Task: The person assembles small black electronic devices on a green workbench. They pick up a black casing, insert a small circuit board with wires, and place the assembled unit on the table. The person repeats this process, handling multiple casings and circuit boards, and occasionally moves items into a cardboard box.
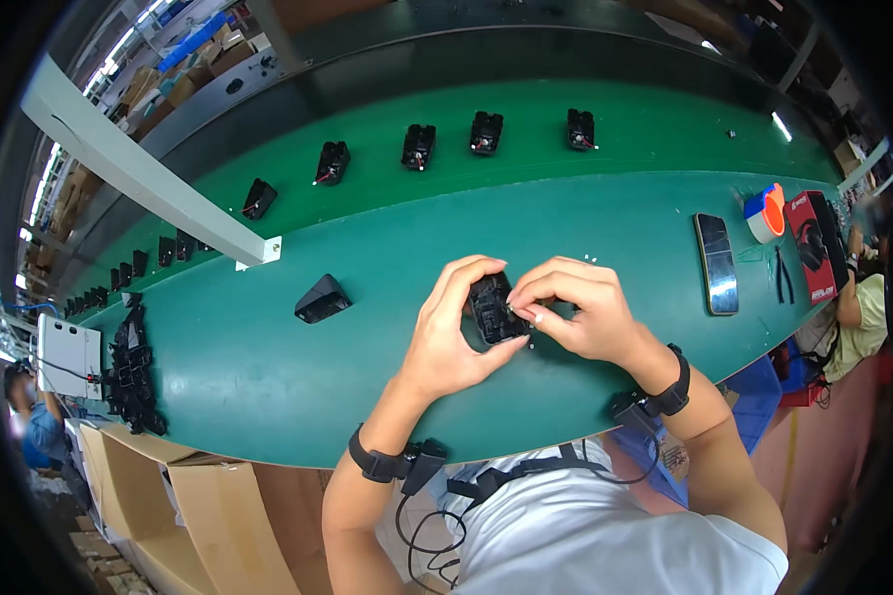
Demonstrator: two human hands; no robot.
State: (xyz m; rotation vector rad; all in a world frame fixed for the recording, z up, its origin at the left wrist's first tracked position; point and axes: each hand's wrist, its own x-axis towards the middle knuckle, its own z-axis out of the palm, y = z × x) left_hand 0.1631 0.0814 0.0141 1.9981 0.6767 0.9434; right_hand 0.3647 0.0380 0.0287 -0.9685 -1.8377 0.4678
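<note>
My left hand (445,329) is wrapped round the sides of a black plastic housing (490,309), its open inner side facing up, just above the green bench. At the housing's right edge, the fingertips of my right hand (577,307) are pinched together round something small and pale, too little to make out. A black wedge-shaped plastic cover (322,299) rests on the bench to the left of my hands.
Black housings with wires (419,147) stand in a row on the green belt (536,164) beyond the bench. To the right lie a phone (716,266), pliers (783,275), a tape roll (765,214) and a red-black box (814,248). A white post (149,164) rises at left, near piled black parts (132,367).
</note>
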